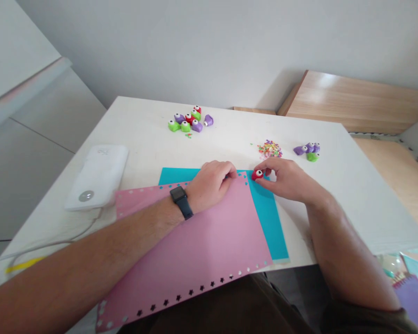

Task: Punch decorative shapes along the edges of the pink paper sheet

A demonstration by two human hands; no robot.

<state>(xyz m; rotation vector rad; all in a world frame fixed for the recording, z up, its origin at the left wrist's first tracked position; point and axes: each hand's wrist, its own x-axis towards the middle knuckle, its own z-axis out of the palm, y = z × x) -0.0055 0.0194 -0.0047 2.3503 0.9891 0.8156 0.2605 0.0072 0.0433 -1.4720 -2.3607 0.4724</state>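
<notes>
My right hand (288,180) grips a small red paper punch (257,174) with a white knob marked with a dark shape, between thumb and fingers. The punch is over the blue sheet (270,222), just right of the pink sheet's top right corner. On the top edge of the pink paper sheet (226,232) my left hand (212,182) is closed, its curled fingers holding the paper; the fingertips are partly hidden. Small shaped holes, many of them stars, line the pink sheet's edges. It lies over the blue sheet and overhangs the table's front edge.
A pile of colourful punched bits (270,149) lies beyond my right hand. Several green, red and purple punches (190,119) sit at the back; more purple and green ones (310,149) are at the right. A white device (99,176) with a cable stands on the table's left.
</notes>
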